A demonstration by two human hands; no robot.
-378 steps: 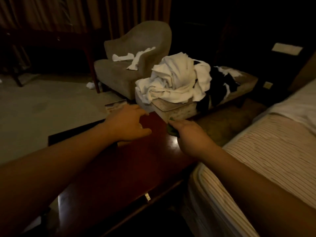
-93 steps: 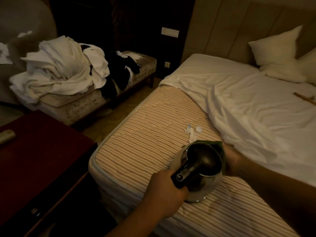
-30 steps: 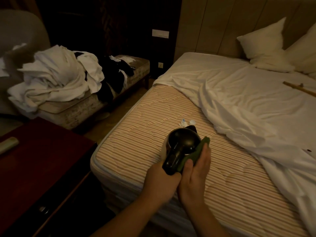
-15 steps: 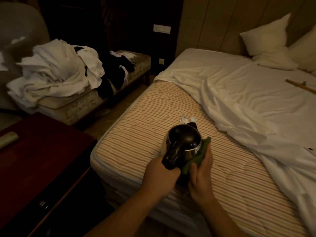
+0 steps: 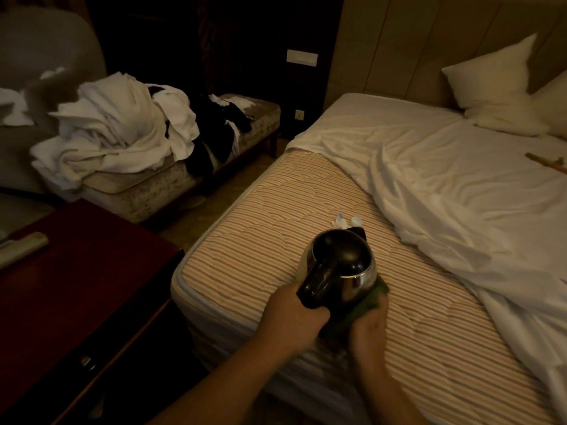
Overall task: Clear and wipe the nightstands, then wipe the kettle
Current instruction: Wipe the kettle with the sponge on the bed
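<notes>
Low in the frame's centre, the left hand (image 5: 294,314) grips the handle of the kettle (image 5: 340,268), which stands on the striped mattress (image 5: 276,228). The right hand (image 5: 368,328) holds a green cloth (image 5: 372,297) against the kettle's lower side. The nightstand (image 5: 76,286) sits at lower left.

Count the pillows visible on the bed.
2: one pillow upright against the headboard, a second pillow cut off at the right frame edge. More may lie outside the view.

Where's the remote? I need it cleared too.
In the head view, the remote lies far left on the dark nightstand, left of the bed.
</notes>
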